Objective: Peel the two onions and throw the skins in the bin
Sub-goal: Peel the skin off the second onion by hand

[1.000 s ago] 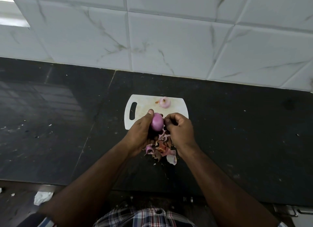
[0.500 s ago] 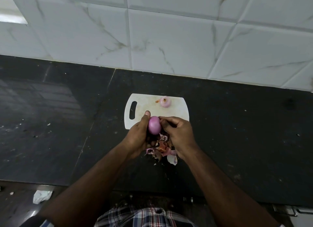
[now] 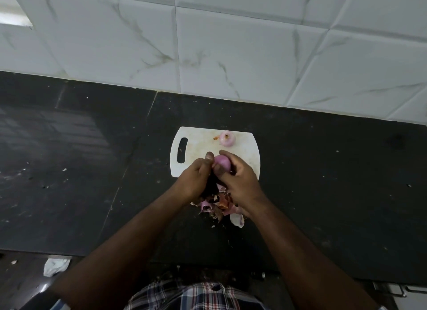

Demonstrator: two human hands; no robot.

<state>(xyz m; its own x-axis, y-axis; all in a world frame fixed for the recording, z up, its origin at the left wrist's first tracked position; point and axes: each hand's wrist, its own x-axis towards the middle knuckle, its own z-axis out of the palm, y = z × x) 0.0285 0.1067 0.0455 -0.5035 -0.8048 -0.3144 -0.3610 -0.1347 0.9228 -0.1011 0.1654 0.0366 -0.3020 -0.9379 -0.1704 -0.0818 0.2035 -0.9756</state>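
Note:
Both hands hold a smooth purple onion just above the near edge of a white cutting board. My left hand grips its left side, thumb up along it. My right hand curls over its right side and top. A second, paler peeled onion sits at the far edge of the board. A heap of pink and brown onion skins lies on the black counter below my hands, partly hidden by my wrists. No bin is in view.
The black stone counter runs the width of the view, with small crumbs scattered on it. A white marble-tiled wall stands behind. A crumpled white scrap lies on the floor at lower left.
My right hand has come up and closed over the onion's right side and top. Both hands and the onion have shifted slightly away from me, over the board's near edge.

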